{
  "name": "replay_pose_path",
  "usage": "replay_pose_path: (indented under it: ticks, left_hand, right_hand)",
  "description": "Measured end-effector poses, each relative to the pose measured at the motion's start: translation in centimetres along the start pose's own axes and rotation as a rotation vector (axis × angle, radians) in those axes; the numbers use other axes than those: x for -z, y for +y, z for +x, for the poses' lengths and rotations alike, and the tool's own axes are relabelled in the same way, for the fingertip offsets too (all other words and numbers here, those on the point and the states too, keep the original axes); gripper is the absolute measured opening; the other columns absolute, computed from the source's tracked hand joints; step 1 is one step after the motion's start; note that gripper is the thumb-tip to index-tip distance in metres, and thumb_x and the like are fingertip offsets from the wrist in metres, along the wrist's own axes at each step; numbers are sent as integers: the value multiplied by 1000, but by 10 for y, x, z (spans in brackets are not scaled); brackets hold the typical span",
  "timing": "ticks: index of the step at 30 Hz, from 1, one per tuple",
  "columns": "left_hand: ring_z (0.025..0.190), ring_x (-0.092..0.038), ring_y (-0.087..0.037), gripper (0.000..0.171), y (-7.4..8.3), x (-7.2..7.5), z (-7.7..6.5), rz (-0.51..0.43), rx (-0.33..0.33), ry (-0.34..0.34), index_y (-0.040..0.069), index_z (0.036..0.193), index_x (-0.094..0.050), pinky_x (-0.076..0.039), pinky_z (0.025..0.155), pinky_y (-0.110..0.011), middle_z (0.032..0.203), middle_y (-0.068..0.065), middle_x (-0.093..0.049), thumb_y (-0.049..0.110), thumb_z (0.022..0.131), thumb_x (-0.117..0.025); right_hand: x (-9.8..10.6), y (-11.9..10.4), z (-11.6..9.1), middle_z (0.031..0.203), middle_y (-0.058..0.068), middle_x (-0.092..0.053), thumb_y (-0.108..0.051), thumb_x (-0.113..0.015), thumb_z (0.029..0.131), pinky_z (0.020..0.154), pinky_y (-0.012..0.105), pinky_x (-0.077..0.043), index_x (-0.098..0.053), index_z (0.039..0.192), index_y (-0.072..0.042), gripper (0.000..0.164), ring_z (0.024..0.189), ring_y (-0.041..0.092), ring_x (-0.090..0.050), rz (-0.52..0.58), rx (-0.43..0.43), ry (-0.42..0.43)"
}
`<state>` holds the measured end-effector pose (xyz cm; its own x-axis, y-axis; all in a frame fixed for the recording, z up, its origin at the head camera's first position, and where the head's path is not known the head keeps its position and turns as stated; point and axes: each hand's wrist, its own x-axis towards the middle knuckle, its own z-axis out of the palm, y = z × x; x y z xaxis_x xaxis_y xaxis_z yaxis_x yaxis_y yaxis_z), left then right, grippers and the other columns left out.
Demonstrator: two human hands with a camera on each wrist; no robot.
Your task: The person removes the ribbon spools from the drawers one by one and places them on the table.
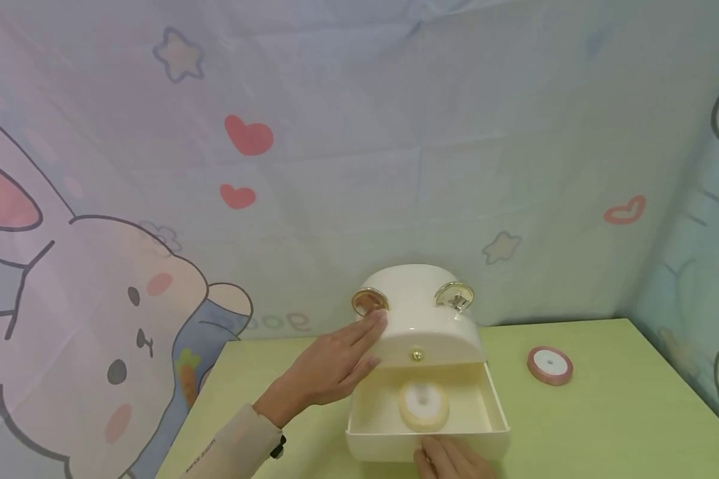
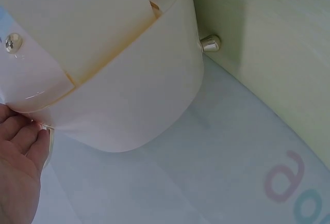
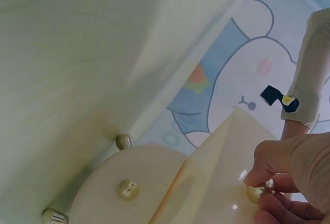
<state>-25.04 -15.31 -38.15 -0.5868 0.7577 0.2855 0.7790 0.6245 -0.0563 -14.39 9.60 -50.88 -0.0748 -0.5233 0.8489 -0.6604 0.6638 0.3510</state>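
A white box [image 1: 416, 316] with a rounded top and gold-rimmed round ornaments stands with its drawer [image 1: 368, 448] pulled out at the front. Inside the drawer lies a pale yellow ribbon spool [image 1: 424, 416] with a white centre. My left hand [image 1: 334, 362] rests on the box's upper left side, fingers extended by the left ornament [image 1: 369, 301]. In the left wrist view, its fingertips [image 2: 38, 128] touch the box edge. At the drawer front, my right hand [image 1: 452, 459] pinches the gold drawer knob [image 3: 253, 193] between thumb and fingers.
A pink ribbon spool [image 1: 550, 366] lies on the green table [image 1: 611, 412] to the box's right. Behind is a printed cloth [image 1: 335, 166] with a rabbit, hearts and stars. Short metallic feet [image 2: 210, 43] hold the box off the table.
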Motion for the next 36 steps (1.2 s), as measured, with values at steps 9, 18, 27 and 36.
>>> replay_pose_path:
  ticks: [9,18,27,36]
  left_hand:
    - [157,-41,-26,62,3,-3,-1,1,-9,7,7,167,-27,-45,121,-43,173,-10,-31,38,115,-38]
    - [158,-39,-26,61,1,-2,1,-10,-17,6,7,167,-26,-45,122,-43,174,-10,-29,37,115,-38]
    - [158,-39,-25,62,-1,-1,1,-6,-11,22,7,167,-27,-46,121,-43,174,-9,-30,37,114,-40]
    - [157,-40,-25,62,-1,-5,-1,1,-4,15,9,168,-26,-46,121,-42,174,-8,-29,39,115,-37]
  right_hand:
    - [9,-10,-2,87,8,-75,-28,-45,109,60,30,-60,-77,85,-6,46,76,19,-73,29,-46,-27]
    - [13,-13,-3,84,6,-73,-29,-48,107,58,26,-56,-75,82,-7,43,72,18,-70,76,-76,-49]
    - [13,-16,-6,84,3,-71,-38,-40,110,59,22,-56,-74,81,-10,53,73,14,-68,111,-134,-102]
    - [10,-20,-12,83,2,-73,-41,-39,111,59,22,-56,-76,83,-12,54,71,14,-70,88,-143,-112]
